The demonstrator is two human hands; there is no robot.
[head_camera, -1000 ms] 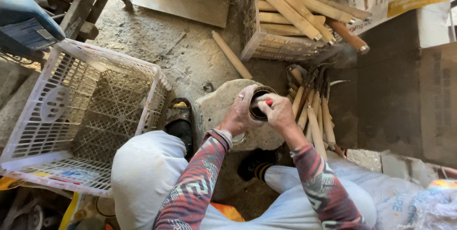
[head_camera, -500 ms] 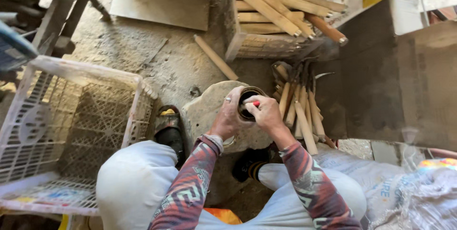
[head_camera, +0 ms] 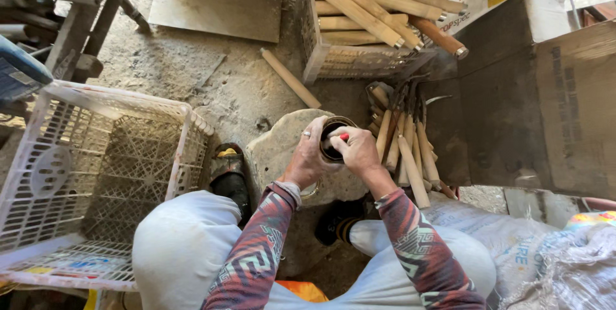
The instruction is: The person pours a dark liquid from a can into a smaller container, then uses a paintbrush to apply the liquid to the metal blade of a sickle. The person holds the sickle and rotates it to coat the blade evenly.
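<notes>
Nearest the camera, two arms in patterned sleeves are stretched forward over knees in pale trousers, and both hands meet over a rounded stone block (head_camera: 282, 156) that stands on the dirt floor between the feet.

A small round tin (head_camera: 333, 138) with a dark mouth is steadied on the block by the left hand (head_camera: 307, 156); its fingers are wrapped around the tin's side, a ring showing on one of them. The right hand (head_camera: 360, 151) is closed, fingers together, on a small red-tipped thing (head_camera: 344, 137) held at the tin's mouth. What that thing is cannot be told, since most of it is hidden in the fist.

The step in hand is judged to be work at the tin's opening, something being dipped into it or drawn out of it. The next move would call for the tin to be kept steady on the stone and the right hand to be guided straight, so that nothing tips or spills.

Just right of the block, a bundle of wooden-handled tools (head_camera: 405, 143) is leaned together. To the left an empty white plastic crate (head_camera: 83, 175) is set. Farther off, one loose wooden handle (head_camera: 290, 78) lies on the floor, and beyond it a second crate (head_camera: 314, 47) is filled with more wooden handles (head_camera: 369, 2).
</notes>
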